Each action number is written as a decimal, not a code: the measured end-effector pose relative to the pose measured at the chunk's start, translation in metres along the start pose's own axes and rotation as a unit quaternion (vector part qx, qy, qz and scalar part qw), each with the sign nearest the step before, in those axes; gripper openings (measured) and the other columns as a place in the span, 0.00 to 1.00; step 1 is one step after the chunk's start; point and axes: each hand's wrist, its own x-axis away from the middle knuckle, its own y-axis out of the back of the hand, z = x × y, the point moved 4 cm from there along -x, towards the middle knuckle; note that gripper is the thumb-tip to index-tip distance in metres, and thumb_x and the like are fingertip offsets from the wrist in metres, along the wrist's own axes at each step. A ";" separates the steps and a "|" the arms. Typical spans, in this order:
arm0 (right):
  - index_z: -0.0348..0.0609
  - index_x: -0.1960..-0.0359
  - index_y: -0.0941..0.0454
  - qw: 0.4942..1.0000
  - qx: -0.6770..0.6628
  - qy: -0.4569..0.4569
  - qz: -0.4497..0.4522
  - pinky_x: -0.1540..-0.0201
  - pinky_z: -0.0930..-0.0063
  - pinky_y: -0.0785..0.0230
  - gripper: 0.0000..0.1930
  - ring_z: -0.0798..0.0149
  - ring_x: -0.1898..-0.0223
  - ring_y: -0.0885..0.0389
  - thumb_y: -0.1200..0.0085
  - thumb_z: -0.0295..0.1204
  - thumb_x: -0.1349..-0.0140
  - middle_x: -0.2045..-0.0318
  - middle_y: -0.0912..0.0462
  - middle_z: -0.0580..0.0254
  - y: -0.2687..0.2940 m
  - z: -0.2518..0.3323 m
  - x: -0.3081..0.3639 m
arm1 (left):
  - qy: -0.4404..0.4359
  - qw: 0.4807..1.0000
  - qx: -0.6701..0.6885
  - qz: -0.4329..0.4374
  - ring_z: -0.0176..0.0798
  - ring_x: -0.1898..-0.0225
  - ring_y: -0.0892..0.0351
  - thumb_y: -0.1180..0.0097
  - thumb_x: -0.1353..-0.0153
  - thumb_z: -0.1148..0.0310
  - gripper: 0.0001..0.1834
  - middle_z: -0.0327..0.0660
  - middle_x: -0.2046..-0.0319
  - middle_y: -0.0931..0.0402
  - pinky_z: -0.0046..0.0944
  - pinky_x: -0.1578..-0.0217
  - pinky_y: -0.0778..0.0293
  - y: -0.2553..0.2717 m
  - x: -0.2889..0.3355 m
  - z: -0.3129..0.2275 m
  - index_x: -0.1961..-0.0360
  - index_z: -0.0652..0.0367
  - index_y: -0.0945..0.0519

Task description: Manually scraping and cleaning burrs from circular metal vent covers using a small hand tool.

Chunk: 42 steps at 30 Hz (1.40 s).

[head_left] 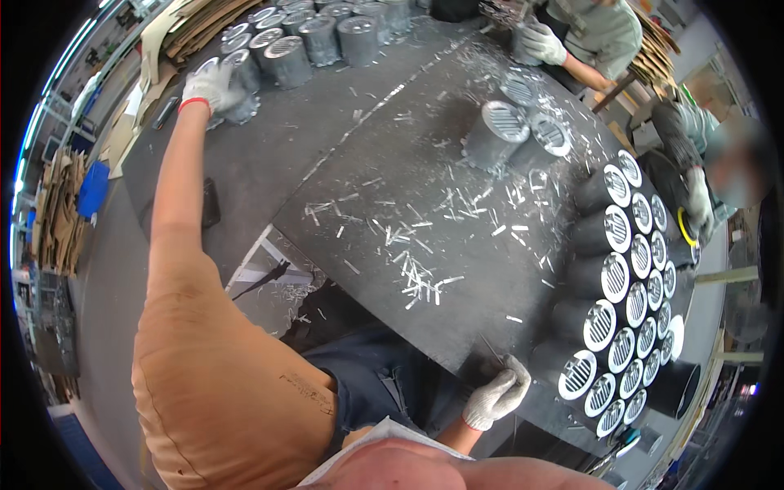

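Note:
My left hand [210, 85], in a white knit glove with a red cuff, stretches far out to the left. Its fingers close round a grey cylinder [238, 112] that stands on the dark table [359, 245] and seems wrapped in clear film; the glove covers much of it. Nearby stand several like cylinders [288, 65] with slotted round tops. My right hand [498, 394], gloved too, is closed at the table's near edge, with a thin dark rod [491, 349] sticking up from its fingers. Short silvery strips [418, 282] lie scattered on the table beyond it.
Rows of black cylinders with white slotted ends [614, 278] fill the right side. Three grey cylinders [498, 131] stand mid-table. Two co-workers are at the far right edge; one gloved hand [543, 43] touches a cylinder. Flattened cardboard [61, 212] is stacked at left.

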 end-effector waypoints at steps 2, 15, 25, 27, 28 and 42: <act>0.36 0.47 0.21 1.000 0.003 -0.020 -0.023 0.63 0.74 0.23 0.14 0.67 0.69 0.17 0.51 0.36 0.14 0.58 0.13 0.55 -0.001 -0.001 -0.001 | -0.053 0.991 0.091 0.079 0.59 0.30 0.21 0.24 0.52 0.39 0.61 0.61 0.32 0.22 0.59 0.30 0.26 -0.028 0.013 0.035 0.18 0.48 0.34; 0.36 0.45 0.20 0.999 -0.004 -0.032 -0.038 0.62 0.74 0.24 0.12 0.69 0.68 0.19 0.52 0.33 0.13 0.60 0.14 0.59 -0.005 0.006 -0.002 | 0.083 0.943 0.322 -0.013 0.57 0.36 0.16 0.23 0.48 0.44 0.33 0.51 0.37 0.20 0.51 0.35 0.21 0.025 0.084 -0.016 0.43 0.46 0.14; 0.33 0.37 0.16 0.991 -0.044 0.083 0.100 0.34 0.60 0.20 0.19 0.53 0.41 0.09 0.54 0.25 0.20 0.43 0.09 0.49 -0.089 0.080 0.007 | -0.601 0.515 0.588 0.169 0.58 0.45 0.14 0.11 0.68 0.64 0.35 0.49 0.45 0.18 0.55 0.43 0.17 0.163 0.251 -0.207 0.54 0.51 0.14; 0.33 0.31 0.20 0.947 -0.230 -0.079 0.212 0.30 0.61 0.23 0.20 0.56 0.35 0.14 0.54 0.25 0.18 0.37 0.13 0.48 -0.122 0.073 -0.007 | -0.711 0.416 0.565 0.046 0.62 0.45 0.15 0.13 0.68 0.67 0.29 0.51 0.44 0.18 0.59 0.46 0.17 0.191 0.267 -0.245 0.60 0.50 0.13; 0.34 0.31 0.21 0.947 -0.236 -0.045 0.214 0.28 0.61 0.25 0.19 0.56 0.33 0.16 0.55 0.25 0.17 0.35 0.14 0.48 -0.126 0.075 -0.013 | -0.732 0.433 0.523 0.053 0.61 0.45 0.15 0.15 0.64 0.69 0.28 0.50 0.44 0.18 0.57 0.45 0.17 0.198 0.266 -0.254 0.57 0.50 0.12; 0.37 0.26 0.22 0.959 -0.280 0.021 0.046 0.27 0.61 0.26 0.24 0.51 0.30 0.17 0.46 0.22 0.23 0.33 0.14 0.46 -0.151 0.056 0.011 | -0.205 0.645 0.736 0.027 0.56 0.21 0.35 0.27 0.38 0.34 0.68 0.60 0.19 0.39 0.56 0.22 0.35 0.100 0.338 -0.272 0.14 0.70 0.48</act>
